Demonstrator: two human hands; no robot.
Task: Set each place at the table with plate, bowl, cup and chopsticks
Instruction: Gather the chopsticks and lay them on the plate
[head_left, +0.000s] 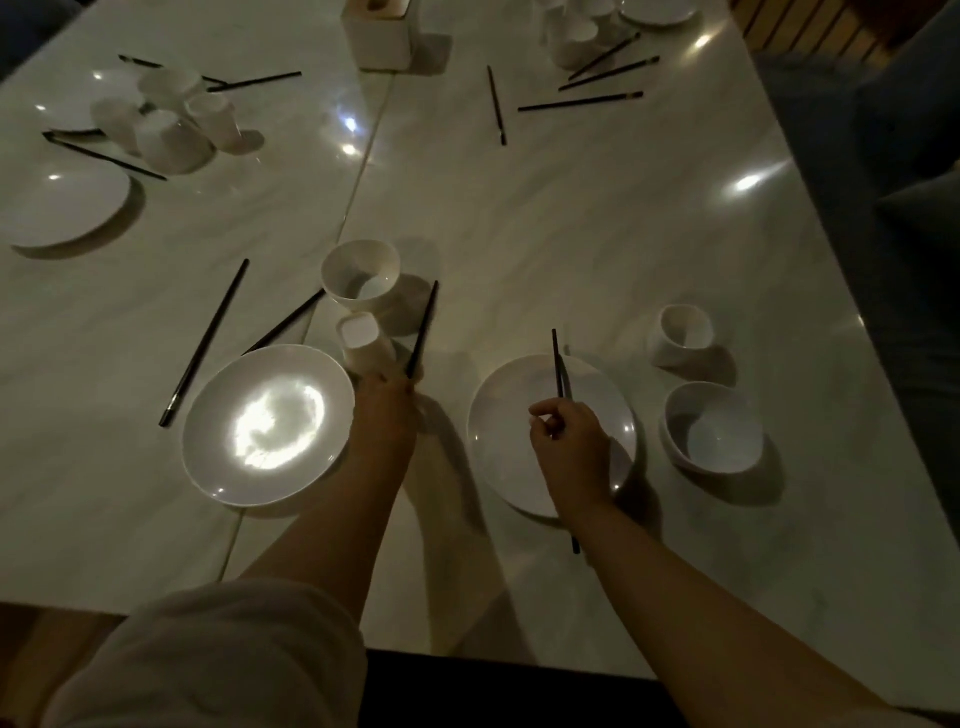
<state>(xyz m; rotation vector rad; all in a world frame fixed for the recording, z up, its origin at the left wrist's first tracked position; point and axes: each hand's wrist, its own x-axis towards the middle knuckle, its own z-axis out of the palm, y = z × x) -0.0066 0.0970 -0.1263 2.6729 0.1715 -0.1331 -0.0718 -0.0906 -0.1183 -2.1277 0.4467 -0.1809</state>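
Observation:
Two white plates lie near the front edge: the left plate (267, 423) and the right plate (519, 441). My left hand (387, 402) grips one black chopstick (423, 327) just right of a square white cup (363, 343), with a white bowl (361, 278) behind it. My right hand (569, 447) holds a black chopstick (557, 358) above the right plate; its lower end shows past my wrist. A white cup (680, 335) and a white bowl (711, 428) stand right of that plate. Two more chopsticks (208, 340) (285, 322) lie left of the left plate.
At the far left are two plates (60, 208), several cups and bowls (171, 135) and loose chopsticks. A white box (379, 34) stands at the far middle. At the far right lie several chopsticks (579, 101), cups (571, 36) and a plate (657, 10). The table is white marble.

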